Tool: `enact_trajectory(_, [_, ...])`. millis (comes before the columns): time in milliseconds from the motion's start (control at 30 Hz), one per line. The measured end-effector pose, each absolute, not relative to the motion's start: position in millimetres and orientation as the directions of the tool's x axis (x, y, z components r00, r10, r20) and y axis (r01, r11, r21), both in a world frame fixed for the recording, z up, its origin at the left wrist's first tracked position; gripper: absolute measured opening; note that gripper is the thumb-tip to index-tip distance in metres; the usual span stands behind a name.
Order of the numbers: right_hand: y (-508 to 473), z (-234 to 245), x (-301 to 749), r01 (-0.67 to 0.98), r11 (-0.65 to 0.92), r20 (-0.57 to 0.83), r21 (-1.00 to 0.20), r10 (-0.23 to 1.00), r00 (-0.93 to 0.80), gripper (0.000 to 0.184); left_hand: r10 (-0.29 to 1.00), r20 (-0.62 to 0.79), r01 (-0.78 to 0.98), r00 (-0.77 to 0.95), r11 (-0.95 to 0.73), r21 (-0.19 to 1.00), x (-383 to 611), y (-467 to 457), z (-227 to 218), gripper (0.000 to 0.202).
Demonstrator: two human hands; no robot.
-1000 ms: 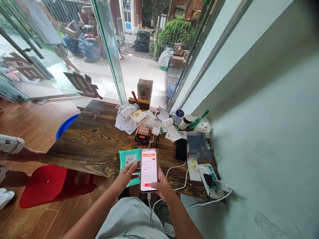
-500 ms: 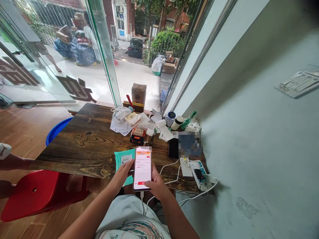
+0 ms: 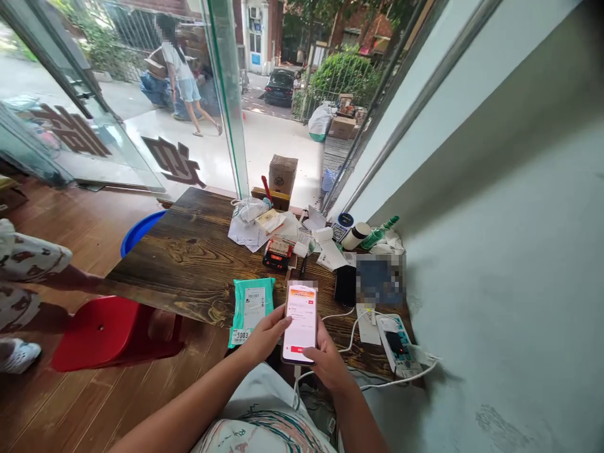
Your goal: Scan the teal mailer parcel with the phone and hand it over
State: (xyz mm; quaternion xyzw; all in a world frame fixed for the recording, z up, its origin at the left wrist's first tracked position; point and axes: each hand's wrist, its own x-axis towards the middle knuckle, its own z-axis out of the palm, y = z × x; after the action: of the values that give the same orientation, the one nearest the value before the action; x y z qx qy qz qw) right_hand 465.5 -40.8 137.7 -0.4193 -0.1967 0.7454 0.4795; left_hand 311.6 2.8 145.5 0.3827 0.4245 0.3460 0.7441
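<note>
A smartphone (image 3: 299, 330) with a lit white and red screen is held upright between both my hands at the table's near edge. My left hand (image 3: 268, 333) grips its left side, the thumb lying over the screen. Wrapped round the lower right side is my right hand (image 3: 328, 355), its thumb on the red button at the bottom of the screen. A white cable (image 3: 296, 380) runs from the phone's lower end. Beside my left hand a teal parcel (image 3: 240, 299) with white labels lies on the wooden table (image 3: 184, 251).
A black and orange device (image 3: 277, 253), papers (image 3: 248, 233), a dark phone (image 3: 345, 286), a white jar (image 3: 355, 236), and a power strip (image 3: 401, 346) lie on the table. A red stool (image 3: 99, 330) and a person's legs (image 3: 33, 289) are at left. Another person (image 3: 184, 75) walks outside the glass.
My view has swung left, so the table sits further right. My left thumb has moved onto the screen. More of the teal parcel shows. The person outside is now in plain view mid-stride.
</note>
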Motion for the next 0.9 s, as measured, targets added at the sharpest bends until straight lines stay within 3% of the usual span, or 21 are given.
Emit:
enact_trajectory(200, [-47, 144, 478, -0.488, -0.516, -0.495, -0.704, 0.849, -0.185, 0.091, 0.818, -0.309, -0.212, 0.485, 0.453, 0.866, 318, -3, 137, 0.051])
enact_trajectory(567, [-49, 141, 475, -0.475, -0.509, -0.466, -0.718, 0.858, -0.216, 0.1, 0.819, -0.301, -0.249, 0.488, 0.462, 0.851, 314, -8, 136, 0.06])
enact_trajectory(900, [-50, 128, 462, -0.525, -0.401, -0.334, -0.751, 0.916, -0.222, 0.095, 0.847, -0.407, -0.156, 0.343, 0.479, 0.864, 305, -1, 149, 0.06])
